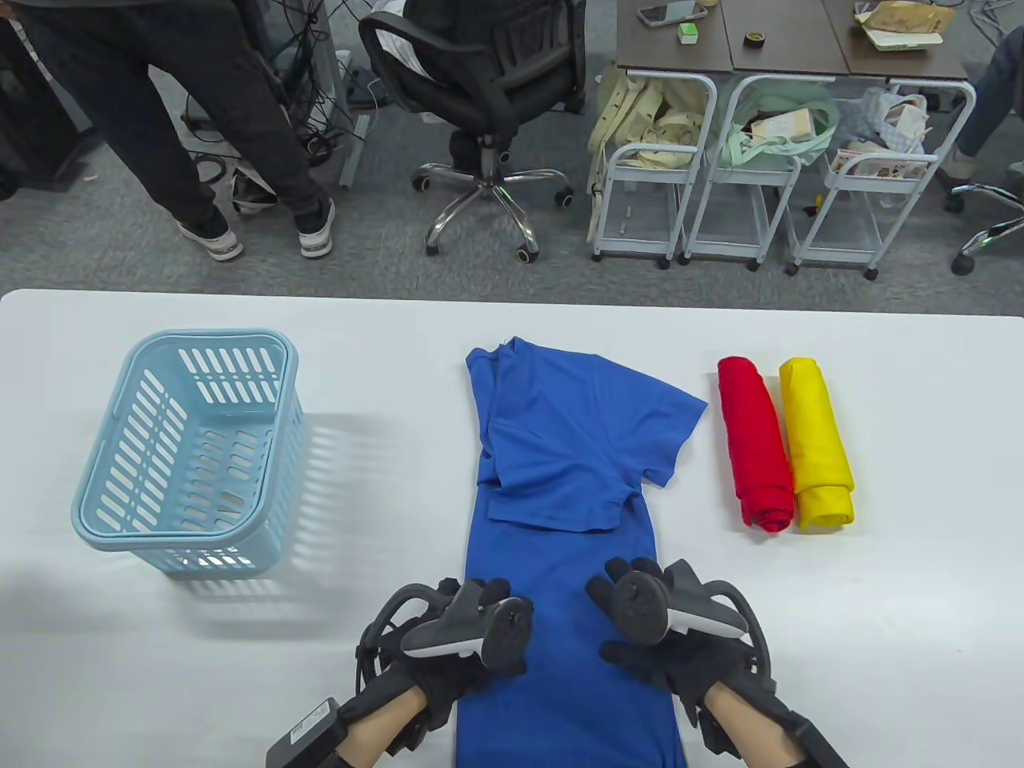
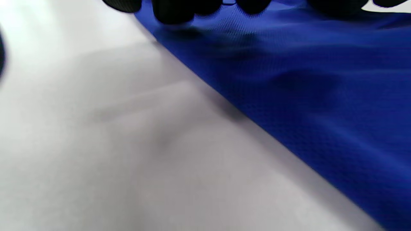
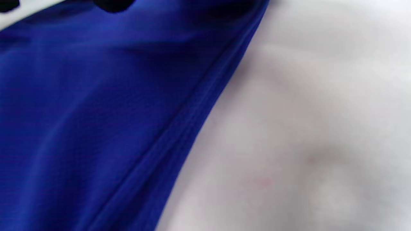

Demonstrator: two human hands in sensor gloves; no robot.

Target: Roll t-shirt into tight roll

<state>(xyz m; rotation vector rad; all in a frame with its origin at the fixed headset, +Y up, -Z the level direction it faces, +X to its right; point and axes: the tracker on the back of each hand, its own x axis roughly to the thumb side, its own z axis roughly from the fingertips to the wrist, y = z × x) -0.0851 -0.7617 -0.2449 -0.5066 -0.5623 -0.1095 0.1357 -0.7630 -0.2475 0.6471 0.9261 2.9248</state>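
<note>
A blue t-shirt (image 1: 568, 448) lies flat on the white table (image 1: 240, 680), folded into a long narrow strip with its sleeves turned in at the far end. The strip runs toward me past the near edge of the view. My left hand (image 1: 480, 596) rests on the strip's left edge and my right hand (image 1: 620, 584) on its right edge, both on the near part. In the left wrist view dark fingertips (image 2: 173, 11) lie on the blue cloth (image 2: 289, 96). The right wrist view shows fingertips (image 3: 112, 4) on flat cloth (image 3: 96, 112). No fold is lifted.
A light blue slotted basket (image 1: 212, 336) stands on the table's left. A red rolled shirt (image 1: 756, 444) and a yellow rolled shirt (image 1: 816, 444) lie side by side on the right. Beyond the table are a standing person (image 1: 200, 120), an office chair (image 1: 480, 88) and wheeled carts (image 1: 720, 176).
</note>
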